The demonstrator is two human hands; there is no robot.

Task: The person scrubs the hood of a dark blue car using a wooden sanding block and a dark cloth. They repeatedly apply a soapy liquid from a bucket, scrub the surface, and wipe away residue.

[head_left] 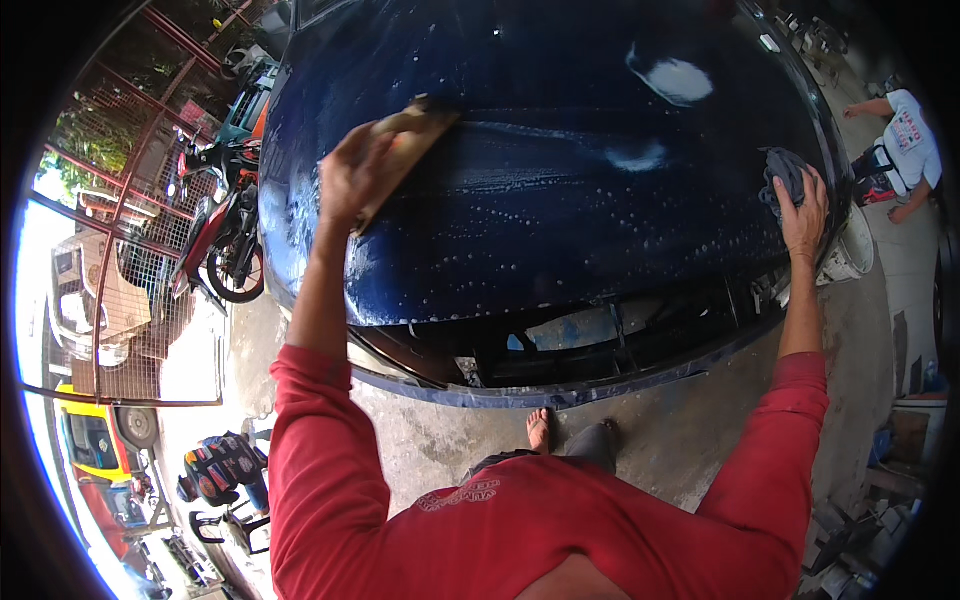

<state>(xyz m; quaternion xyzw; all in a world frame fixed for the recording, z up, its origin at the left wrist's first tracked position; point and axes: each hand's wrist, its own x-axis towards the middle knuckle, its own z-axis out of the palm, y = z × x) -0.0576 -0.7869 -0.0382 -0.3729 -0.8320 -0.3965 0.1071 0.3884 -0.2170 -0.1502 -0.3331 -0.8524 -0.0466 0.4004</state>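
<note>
A wet, dark blue car hood point(560, 230) spreads before me, dotted with water drops and marked by pale patches. My left hand point(352, 175) grips a long tan sanding block point(402, 165), which lies slantwise on the hood's left side. Over at the right edge, my right hand point(803, 215) rests on the hood with its fingers around a bunched dark grey cloth point(780, 180). Pale streaks run across the paint between the two hands. The underside of the block is hidden.
A white bucket point(853, 248) stands by the hood's right corner. One person in a white shirt point(915, 135) is at the far right; another in a dark shirt point(224, 468) is at the lower left. A motorcycle point(228, 220) stands left, beside a wire-mesh fence point(150, 250).
</note>
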